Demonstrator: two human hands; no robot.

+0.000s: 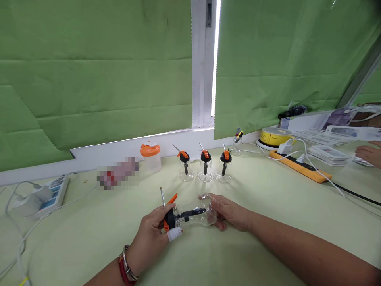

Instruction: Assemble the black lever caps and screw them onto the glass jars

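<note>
A clear bottle (pixel 193 212) lies sideways between my two hands, low over the table. Its cap is black and orange, with a metal spout pointing up and away and a dark tube inside the body. My left hand (pixel 156 228) is closed around the cap end; white tape wraps one of its fingertips. Around the clear base at the other end, my right hand (pixel 228 210) is closed too. Farther back stand three similar upright bottles: a left one (pixel 185 165), a middle one (pixel 205 167) and a right one (pixel 225 167).
Behind them stands an orange-lidded container (pixel 151 159). A white power strip (pixel 52 198) with cables lies left, an orange power strip (pixel 300 165) right. A yellow round case (pixel 274 137) and stacked cards (pixel 329 155) are at the right. Another person's hand (pixel 369 154) reaches in at the right edge.
</note>
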